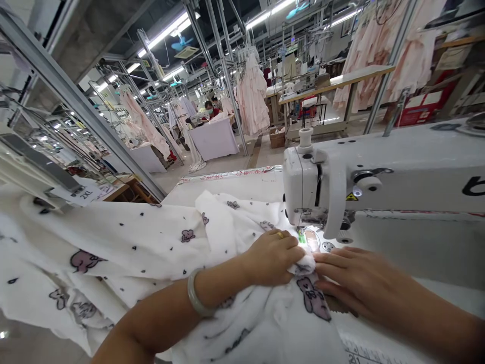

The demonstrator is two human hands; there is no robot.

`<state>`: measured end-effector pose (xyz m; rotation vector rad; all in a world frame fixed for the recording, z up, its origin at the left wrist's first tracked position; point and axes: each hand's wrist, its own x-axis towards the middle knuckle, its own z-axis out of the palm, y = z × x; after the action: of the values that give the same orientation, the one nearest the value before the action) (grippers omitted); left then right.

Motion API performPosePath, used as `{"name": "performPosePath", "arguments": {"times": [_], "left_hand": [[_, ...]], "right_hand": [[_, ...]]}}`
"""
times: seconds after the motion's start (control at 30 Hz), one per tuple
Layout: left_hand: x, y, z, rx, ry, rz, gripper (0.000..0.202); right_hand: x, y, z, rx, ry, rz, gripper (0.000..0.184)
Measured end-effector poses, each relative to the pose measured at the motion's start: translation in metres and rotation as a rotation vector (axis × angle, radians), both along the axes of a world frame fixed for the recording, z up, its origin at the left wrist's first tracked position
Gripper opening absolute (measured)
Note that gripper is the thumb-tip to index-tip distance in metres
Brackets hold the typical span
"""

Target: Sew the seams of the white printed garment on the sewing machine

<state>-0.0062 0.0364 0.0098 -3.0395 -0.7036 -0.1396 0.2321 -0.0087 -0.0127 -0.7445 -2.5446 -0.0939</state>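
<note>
A white fabric [125, 242] printed with pink bears and small dark marks lies bunched across the sewing table. My left hand [273, 255], with a ring and a bracelet, is curled and grips a fold of this fabric just in front of the needle area. My right hand [356, 280] lies flat with fingers stretched out, pressing the fabric edge on the machine bed. The white sewing machine [379, 177] stands right behind both hands, its head [303, 187] above the presser foot [302, 235].
A paper tag marked 2XL [86, 194] lies at the left. A metal frame post [76, 101] slants across the left. Pink garments [252, 96] hang from rails behind. Another person [209, 109] sits at a far table. A printed ruler [359, 354] runs along the table edge.
</note>
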Motion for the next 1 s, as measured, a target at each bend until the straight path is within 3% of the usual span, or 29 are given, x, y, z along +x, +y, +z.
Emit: {"name": "performPosePath", "arguments": {"times": [0.07,0.17,0.3,0.47,0.57,0.73,0.87,1.0], "left_hand": [[-0.002,0.005,-0.002,-0.104,-0.123,0.064,0.025],[-0.002,0.009,-0.003,-0.332,-0.35,0.256,0.003],[0.0,0.009,0.0,-0.502,-0.513,0.391,0.026],[0.003,0.005,0.004,-0.504,-0.515,0.391,0.027],[0.004,0.003,0.006,-0.501,-0.515,0.37,0.029],[0.004,0.001,0.005,-0.625,-0.626,0.379,0.03],[0.003,-0.001,0.005,-0.579,-0.623,0.361,0.029],[-0.003,-0.003,0.006,-0.407,-0.409,0.197,0.011]], "right_hand": [[0.001,0.0,-0.002,-0.012,0.036,-0.011,0.039],[0.002,-0.001,-0.002,-0.06,0.101,-0.026,0.032],[-0.001,-0.004,0.001,-0.296,0.167,-0.134,0.036],[-0.01,-0.005,-0.011,-0.424,0.267,-0.353,0.044],[-0.014,-0.001,-0.014,-0.484,0.236,-0.331,0.046],[-0.013,0.006,-0.003,-0.575,0.162,-0.27,0.044],[-0.006,0.006,-0.002,-0.496,0.158,-0.258,0.042],[0.001,0.005,0.001,-0.301,0.142,-0.136,0.033]]}}
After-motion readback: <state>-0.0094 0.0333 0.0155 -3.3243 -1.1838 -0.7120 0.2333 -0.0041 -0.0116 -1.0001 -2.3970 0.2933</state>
